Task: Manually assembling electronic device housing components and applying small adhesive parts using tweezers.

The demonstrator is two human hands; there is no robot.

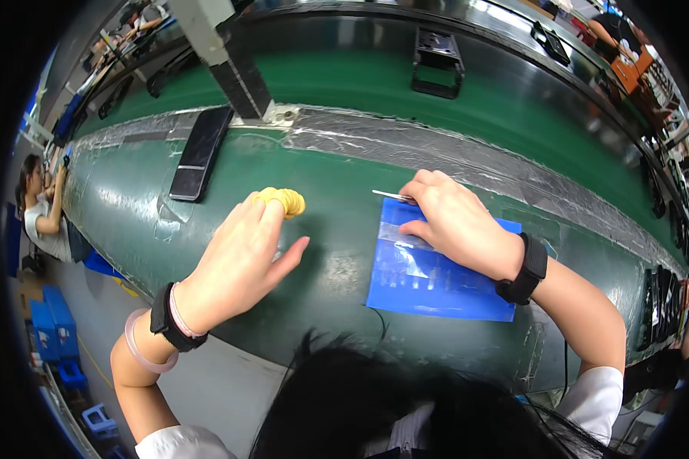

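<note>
My left hand (241,264) hovers over the green bench, left of the middle, its thumb stretched away from the fingers. Yellow ribbed, rounded pieces (285,201) cluster at its fingertips; whether they are worn like finger cots or touched, I cannot tell. My right hand (459,226) is bent over a flat blue sheet (436,291) with clear tape across its upper part. Out from its curled fingers a thin silver metal tool (390,196) points left, past the sheet's upper left corner. The grip on that tool is partly hidden by the hand.
A black flat device (200,157) lies left, beside a post (241,84) standing on the bench. Past a strip of silver tape (406,149) runs a green belt bearing a black frame (438,65). Black parts (658,306) line the right end. Another person (46,210) sits far left.
</note>
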